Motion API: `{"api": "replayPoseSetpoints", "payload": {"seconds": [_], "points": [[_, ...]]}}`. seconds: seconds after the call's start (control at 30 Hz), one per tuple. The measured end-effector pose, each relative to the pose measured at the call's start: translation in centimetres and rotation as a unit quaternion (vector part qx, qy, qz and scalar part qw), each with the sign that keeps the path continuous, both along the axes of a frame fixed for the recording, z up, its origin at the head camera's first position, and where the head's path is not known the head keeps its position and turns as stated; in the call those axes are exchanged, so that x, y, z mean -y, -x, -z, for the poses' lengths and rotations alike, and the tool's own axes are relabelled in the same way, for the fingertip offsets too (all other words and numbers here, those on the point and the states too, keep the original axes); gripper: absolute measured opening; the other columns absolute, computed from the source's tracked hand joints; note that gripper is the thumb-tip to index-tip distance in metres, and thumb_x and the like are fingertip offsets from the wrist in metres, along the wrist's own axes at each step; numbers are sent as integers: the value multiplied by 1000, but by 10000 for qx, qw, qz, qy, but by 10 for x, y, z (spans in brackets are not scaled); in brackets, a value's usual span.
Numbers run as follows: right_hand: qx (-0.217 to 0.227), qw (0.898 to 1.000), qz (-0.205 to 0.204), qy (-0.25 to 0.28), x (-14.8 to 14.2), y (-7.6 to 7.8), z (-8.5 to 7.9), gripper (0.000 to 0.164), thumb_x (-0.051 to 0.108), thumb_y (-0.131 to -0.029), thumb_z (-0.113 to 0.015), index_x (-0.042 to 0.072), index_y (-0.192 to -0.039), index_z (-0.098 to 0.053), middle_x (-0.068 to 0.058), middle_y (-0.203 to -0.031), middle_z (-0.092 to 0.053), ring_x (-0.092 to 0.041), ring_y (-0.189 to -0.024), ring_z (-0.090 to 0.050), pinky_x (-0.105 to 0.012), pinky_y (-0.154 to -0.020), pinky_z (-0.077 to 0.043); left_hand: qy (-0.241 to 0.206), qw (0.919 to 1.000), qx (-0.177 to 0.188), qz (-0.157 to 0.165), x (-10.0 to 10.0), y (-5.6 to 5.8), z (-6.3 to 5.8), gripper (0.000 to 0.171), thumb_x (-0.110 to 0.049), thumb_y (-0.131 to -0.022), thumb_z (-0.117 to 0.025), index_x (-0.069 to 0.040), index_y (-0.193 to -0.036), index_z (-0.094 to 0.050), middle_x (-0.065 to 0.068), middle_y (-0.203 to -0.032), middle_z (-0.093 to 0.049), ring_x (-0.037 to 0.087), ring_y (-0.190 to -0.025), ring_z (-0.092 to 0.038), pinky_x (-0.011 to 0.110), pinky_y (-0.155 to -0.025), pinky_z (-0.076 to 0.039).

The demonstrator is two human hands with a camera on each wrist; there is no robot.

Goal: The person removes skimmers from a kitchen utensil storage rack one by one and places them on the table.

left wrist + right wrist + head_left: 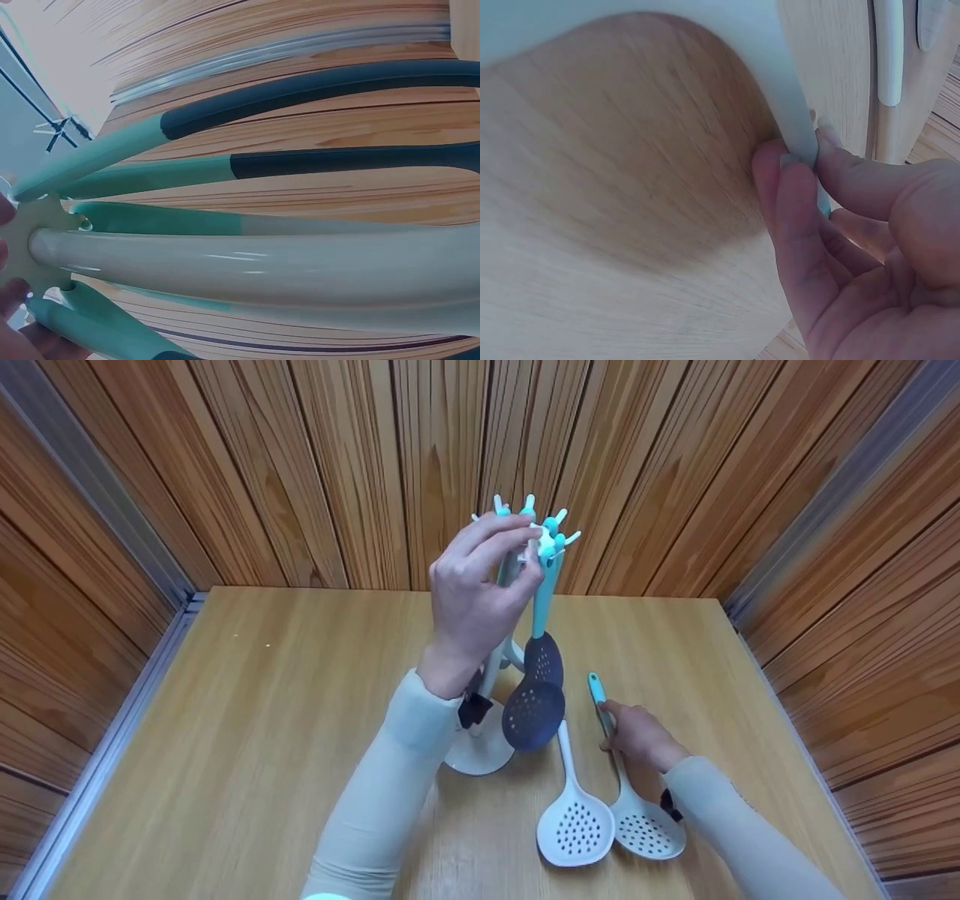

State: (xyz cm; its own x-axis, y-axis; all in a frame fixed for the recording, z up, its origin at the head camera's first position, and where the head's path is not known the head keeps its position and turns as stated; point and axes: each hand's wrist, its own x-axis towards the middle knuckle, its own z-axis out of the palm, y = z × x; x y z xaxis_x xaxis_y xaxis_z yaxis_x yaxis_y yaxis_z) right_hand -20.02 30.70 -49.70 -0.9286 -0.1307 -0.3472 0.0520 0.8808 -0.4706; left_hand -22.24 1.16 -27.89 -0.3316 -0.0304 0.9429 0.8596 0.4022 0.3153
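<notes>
My left hand (pixel 484 574) grips the top of a white utensil stand (pixel 486 760), its fingers and thumb about the hooked hub. In the left wrist view, fingertips show at the edge of the hub (pixel 45 251). Teal-and-dark handles hang around the post (pixel 315 266). A dark perforated skimmer (pixel 534 720) hangs at the right side. Lower right, my right hand (pixel 639 735) pinches the handle of a pale skimmer (pixel 649 832) with a teal tip. Its bowl appears low, near the tabletop. Thumb and fingers close on the handle (pixel 791 112) in the right wrist view.
A white slotted turner (pixel 576 831) lies just left of the pale skimmer, handle toward the stand. The wooden table (pixel 262 765) has plank walls (pixel 337 472) behind and at both sides, with metal rails (pixel 112 742) along the side edges.
</notes>
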Motion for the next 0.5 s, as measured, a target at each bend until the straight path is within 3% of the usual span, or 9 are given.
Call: {"api": "replayPoseSetpoints", "payload": {"seconds": [0.17, 0.37, 0.5], "points": [[106, 9998, 132, 44, 2, -3, 2, 67, 7, -89, -72, 14, -150, -44, -14, -121, -59, -30, -101, -55, -52, -89, -47, -17, 10000, -38, -73, 2, -1, 4, 15, -10, -87, -70, -3, -98, -77, 8, -105, -73, 20, -104, -68, 27, -95, -51], [53, 9999, -39, -117, 4, 0, 3, 64, 7, -89, -73, 10, -147, -47, -9, -102, -61, -26, -89, -57, -44, -79, -49, 3, 9998, -74, -173, 3, -1, 4, 15, -12, -87, -71, -4, -97, -77, 7, -104, -74, 20, -103, -68, 28, -96, -51], [38, 10000, 8, -84, 4, 0, 2, 63, 7, -90, -72, 11, -148, -47, -8, -102, -60, -26, -89, -56, -43, -80, -48, 59, 9999, -59, -86, 4, 0, 2, 15, -12, -88, -70, -4, -98, -77, 7, -104, -74, 20, -104, -68, 27, -96, -50]]}}
